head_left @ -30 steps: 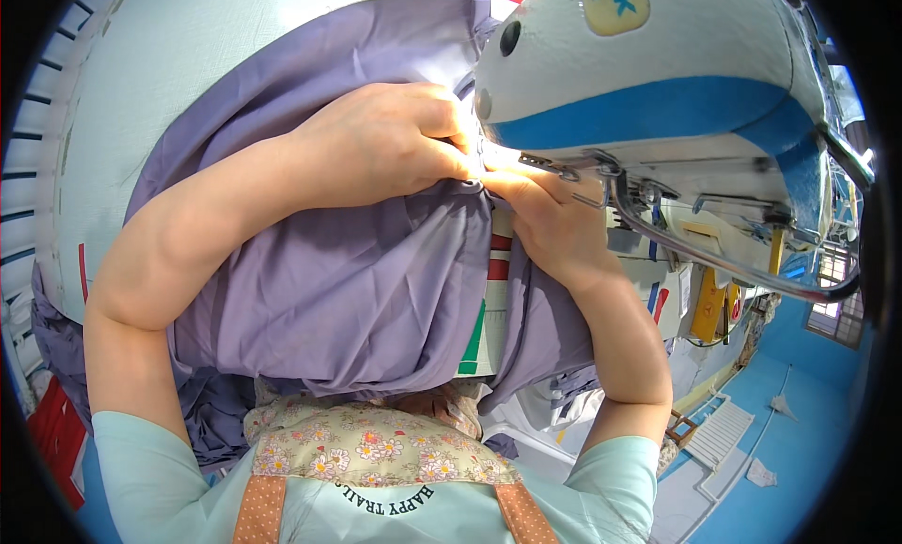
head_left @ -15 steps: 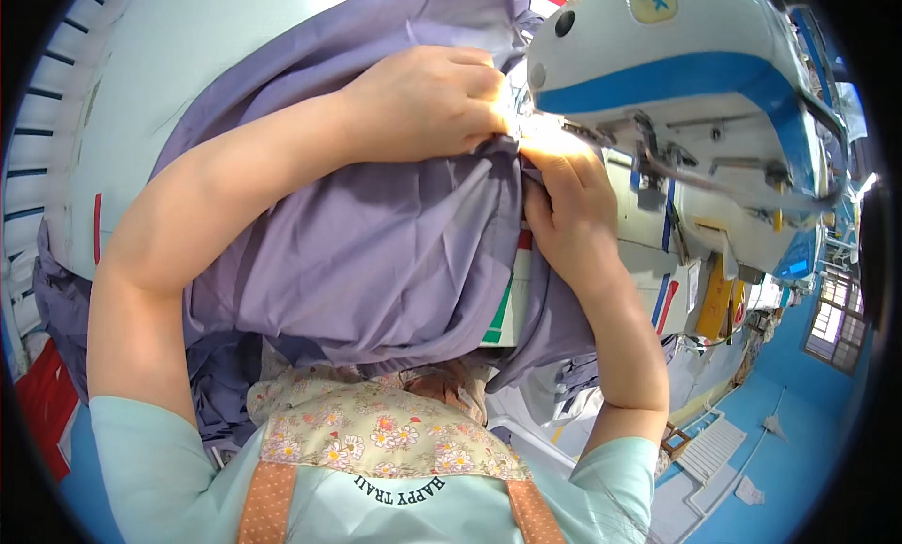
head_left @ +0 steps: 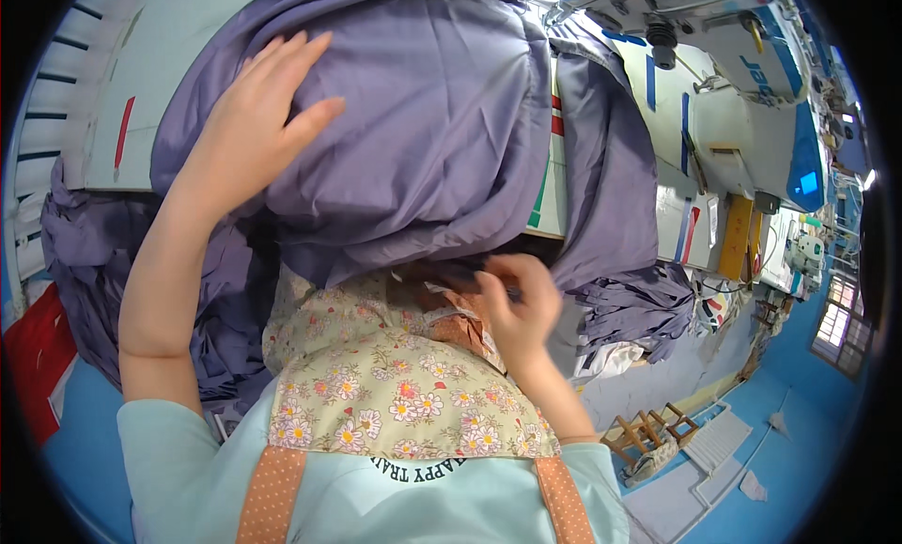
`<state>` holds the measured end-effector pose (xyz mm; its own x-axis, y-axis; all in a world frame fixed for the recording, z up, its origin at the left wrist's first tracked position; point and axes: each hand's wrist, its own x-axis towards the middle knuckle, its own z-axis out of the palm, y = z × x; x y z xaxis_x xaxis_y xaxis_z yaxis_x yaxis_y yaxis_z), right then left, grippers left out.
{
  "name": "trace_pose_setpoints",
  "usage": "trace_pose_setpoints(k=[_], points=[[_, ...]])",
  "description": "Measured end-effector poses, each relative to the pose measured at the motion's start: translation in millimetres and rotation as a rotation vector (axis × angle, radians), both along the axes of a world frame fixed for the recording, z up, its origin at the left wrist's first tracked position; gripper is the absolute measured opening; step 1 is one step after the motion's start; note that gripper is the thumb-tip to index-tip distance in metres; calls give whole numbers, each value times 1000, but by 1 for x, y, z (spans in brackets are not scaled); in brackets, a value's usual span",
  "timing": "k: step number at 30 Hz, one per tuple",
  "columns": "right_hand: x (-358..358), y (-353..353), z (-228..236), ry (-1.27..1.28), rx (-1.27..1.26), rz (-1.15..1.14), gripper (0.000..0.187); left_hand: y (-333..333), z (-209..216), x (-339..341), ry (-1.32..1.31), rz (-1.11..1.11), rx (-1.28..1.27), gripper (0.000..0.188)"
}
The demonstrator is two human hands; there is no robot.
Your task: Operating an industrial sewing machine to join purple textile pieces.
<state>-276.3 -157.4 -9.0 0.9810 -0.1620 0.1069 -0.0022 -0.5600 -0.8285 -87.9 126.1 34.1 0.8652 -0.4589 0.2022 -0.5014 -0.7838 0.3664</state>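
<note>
A wide sheet of purple cloth lies over the sewing table and hangs at its front edge. My left hand rests flat on the cloth's left part, fingers and thumb spread, gripping nothing. Close to my apron, at the cloth's near edge, is my right hand, slightly blurred. Its fingers are curled in toward the thumb; what they hold, if anything, does not show. The white and blue sewing machine stands at the upper right, and the cloth reaches up to its needle area. Neither hand is at the machine.
A second strip of purple cloth lies right of the gap. More purple cloth is bunched at the left, and another bundle hangs at the right. A wooden stool stands on the floor. Red tape marks the table.
Both hands have left the needle area. The left hand moved left and opened onto the cloth; the right came down toward my lap. The cloth now lies more spread out.
</note>
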Motion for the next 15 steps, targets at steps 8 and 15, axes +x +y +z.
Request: trace_pose_setpoints(k=[8,15], points=[[3,41,-26,509,869,-37,24,-6,-33,58,-216,-65,203,64],[-23,14,-1,569,645,-62,20,32,-28,111,-192,-186,179,61]])
